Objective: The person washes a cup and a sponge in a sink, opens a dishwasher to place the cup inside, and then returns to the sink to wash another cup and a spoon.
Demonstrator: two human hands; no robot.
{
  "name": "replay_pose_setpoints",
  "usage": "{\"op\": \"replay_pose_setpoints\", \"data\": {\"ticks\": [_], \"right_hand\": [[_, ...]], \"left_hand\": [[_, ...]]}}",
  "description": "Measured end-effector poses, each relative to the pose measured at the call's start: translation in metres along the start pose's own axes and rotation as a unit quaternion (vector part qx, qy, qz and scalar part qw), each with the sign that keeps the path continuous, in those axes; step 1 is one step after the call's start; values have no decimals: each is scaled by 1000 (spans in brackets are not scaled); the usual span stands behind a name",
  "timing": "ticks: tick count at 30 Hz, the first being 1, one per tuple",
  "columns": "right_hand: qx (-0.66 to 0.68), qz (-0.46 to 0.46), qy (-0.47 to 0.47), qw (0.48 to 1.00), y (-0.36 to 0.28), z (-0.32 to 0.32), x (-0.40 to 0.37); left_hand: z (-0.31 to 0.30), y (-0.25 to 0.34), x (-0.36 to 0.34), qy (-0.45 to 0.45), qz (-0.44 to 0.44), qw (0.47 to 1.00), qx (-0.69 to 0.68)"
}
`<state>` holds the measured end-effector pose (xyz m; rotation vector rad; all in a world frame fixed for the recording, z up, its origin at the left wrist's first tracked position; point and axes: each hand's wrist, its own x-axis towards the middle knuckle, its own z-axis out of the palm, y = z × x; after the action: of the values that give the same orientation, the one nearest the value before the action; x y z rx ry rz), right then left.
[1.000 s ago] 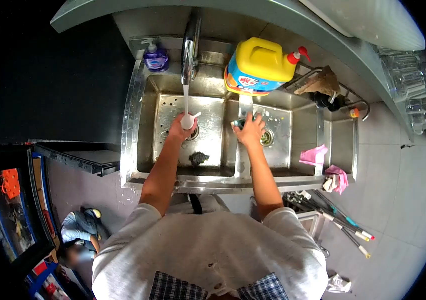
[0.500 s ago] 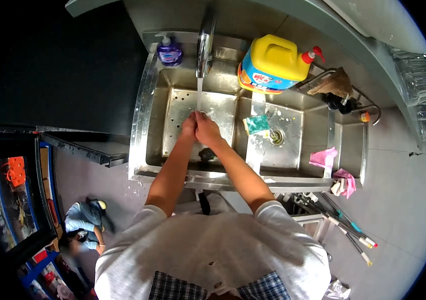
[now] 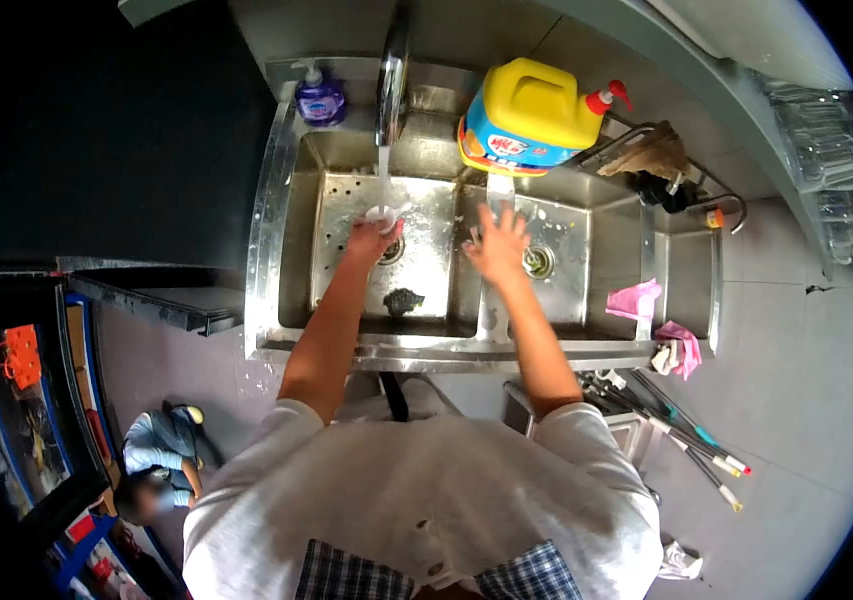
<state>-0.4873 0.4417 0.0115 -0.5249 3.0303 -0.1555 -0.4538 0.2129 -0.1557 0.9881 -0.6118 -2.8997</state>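
Under the stream from the faucet, my left hand grips a small white object, its exact kind blurred by the water. It is over the left basin, near that basin's drain. My right hand hovers over the divider between the basins, fingers spread, with nothing visible in it. The green and yellow sponge on the divider is now hidden beneath this hand. A dark scouring pad lies at the near end of the left basin.
Behind the basins stand a yellow detergent jug and a purple soap bottle. Pink gloves drape over the right side. A wire rack holds a brown cloth. Poles lie on the floor; another person crouches at left.
My hands, together under the water before, have come apart. The right one moved right and opened over the sponge; the left stayed at the stream, where the white object now shows.
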Motion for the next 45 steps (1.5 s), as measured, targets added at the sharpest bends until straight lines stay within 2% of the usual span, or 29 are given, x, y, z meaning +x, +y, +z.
{"op": "replay_pose_setpoints", "data": {"ticks": [3,4,7,8,10,11,12,15,16,17,19,21,23,25,27,29,31,33,35,36,37,38,39,40,41,42,43,44,45], "right_hand": [[26,31,-112,993,41,26,-4],[40,4,-74,996,48,38,-5],[43,3,-26,999,45,45,-5],[43,4,-4,999,47,51,-4],[86,27,43,995,44,53,-2],[104,43,63,992,40,47,1],[163,6,83,983,24,33,5],[312,-110,113,937,-48,15,13],[344,-106,67,931,-71,12,17],[334,-148,118,923,-84,32,26],[310,-84,97,942,-105,60,36],[289,-109,162,937,-113,85,45],[313,-49,119,941,-122,95,42],[363,15,72,929,-124,96,41],[438,83,20,895,-127,87,41],[530,115,-8,840,-119,110,52],[644,181,-101,737,-106,120,64],[731,279,-205,588,-101,99,66],[789,259,-289,477,-80,100,59],[790,304,-285,450,-75,93,53],[770,293,-249,510,-69,86,47],[744,281,-213,568,-62,80,40],[713,267,-176,624,-55,78,36],[650,145,-66,743,-45,107,30],[586,71,15,807,-48,97,21],[462,13,34,886,-55,74,10],[328,-45,52,942,-61,57,0],[334,-122,70,932,-65,56,-5],[286,-176,120,934,-68,62,-10]], "left_hand": [[0,4,-2,-112,39,992,49],[8,8,-9,-66,8,997,36],[3,15,-4,-126,-91,977,-147],[3,8,-2,-116,38,991,51],[-5,2,2,-97,103,972,188],[7,7,-4,-76,18,997,12],[17,12,-8,-26,-54,983,-172],[13,2,0,-96,-46,979,-175],[10,-3,3,-108,3,994,-21],[8,-8,6,-105,54,984,133],[9,-3,12,-90,-34,993,-68],[20,-3,4,-29,14,998,45],[40,5,-15,30,24,996,75],[37,2,-11,8,62,991,118],[43,-1,-18,27,95,983,157],[30,-2,-6,24,157,943,291],[16,-4,7,3,179,909,375],[7,3,10,-36,163,893,418],[0,8,-9,-51,254,730,633],[3,11,-24,-50,282,632,720],[8,12,-37,-49,307,525,793],[2,5,-38,-15,248,653,715],[4,3,-43,-43,227,703,672],[6,1,-49,-70,203,750,626],[9,-3,-54,-98,177,792,577],[15,-9,-56,-87,184,752,627],[16,-19,-49,-93,85,897,423],[26,-24,-43,-91,-22,977,189],[33,-30,-42,-79,-129,987,-57]]}}
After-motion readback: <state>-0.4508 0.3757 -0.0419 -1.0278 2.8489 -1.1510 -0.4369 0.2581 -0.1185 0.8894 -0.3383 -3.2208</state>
